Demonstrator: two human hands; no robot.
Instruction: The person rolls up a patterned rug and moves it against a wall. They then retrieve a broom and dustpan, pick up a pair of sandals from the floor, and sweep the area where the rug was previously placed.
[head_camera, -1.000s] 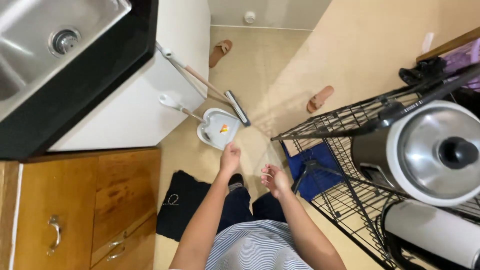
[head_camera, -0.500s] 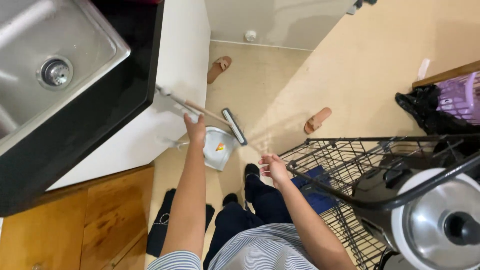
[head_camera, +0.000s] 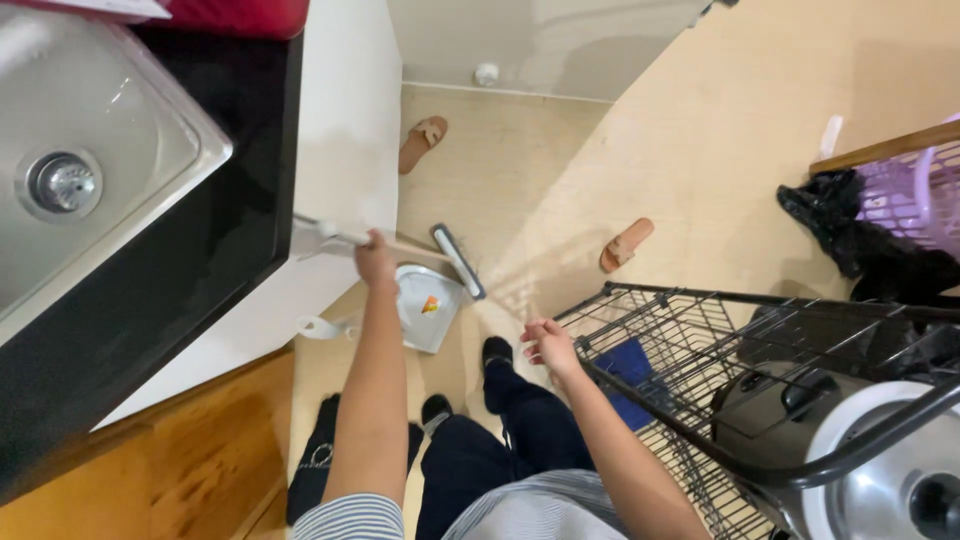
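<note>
My left hand (head_camera: 375, 259) is closed around the long handle of a broom (head_camera: 330, 236) that leans against the white cabinet side. The broom's dark head (head_camera: 458, 261) rests on the beige floor next to a grey dustpan (head_camera: 428, 307) holding a small orange scrap. My right hand (head_camera: 548, 345) hangs free above the floor with its fingers loosely apart, beside the rim of a black wire rack (head_camera: 700, 330). My dark trousers and feet show below.
A steel sink (head_camera: 90, 190) sits in a black counter at left, above wooden cabinet doors (head_camera: 170, 460). Two tan slippers (head_camera: 423, 143) (head_camera: 626, 244) lie on the floor. The wire rack carries a silver cooker (head_camera: 860, 470). A dark cloth (head_camera: 320, 460) lies by my feet.
My left hand has risen from near the dustpan and taken hold of the broom handle. My right hand stays by the rack. The view has tilted left.
</note>
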